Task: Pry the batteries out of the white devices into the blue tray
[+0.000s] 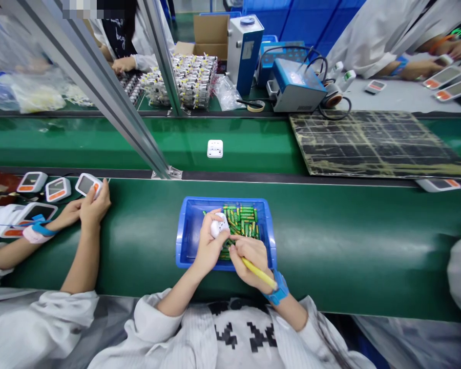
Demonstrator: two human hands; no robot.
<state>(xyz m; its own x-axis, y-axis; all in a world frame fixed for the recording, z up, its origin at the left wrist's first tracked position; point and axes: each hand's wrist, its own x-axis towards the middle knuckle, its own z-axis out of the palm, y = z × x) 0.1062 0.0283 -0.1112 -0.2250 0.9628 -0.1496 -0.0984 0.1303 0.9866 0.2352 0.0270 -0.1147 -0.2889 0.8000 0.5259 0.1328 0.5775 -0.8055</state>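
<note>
Above a blue plastic bin (181, 241), my left hand (207, 248) is closed around a small white plastic device (219, 225), with its back turned up. My right hand (251, 256) grips a thin yellow stick-like tool (259, 272), whose rear end points toward my wrist. The fingers of my right hand are close beside the device; the tool's tip is hidden. Many green batteries (248, 212) lie inside the bin beneath and behind my hands, mostly on its right side. A blue wrist strap (278, 288) is around my right wrist.
A white device (215, 148) lies on the green belt (253, 143) ahead. At left, a co-worker's hands (94, 205) hold a white-and-orange device (88, 185) near several similar ones. A metal post (111, 107) rises at front left; a dark board (380, 143) lies at right.
</note>
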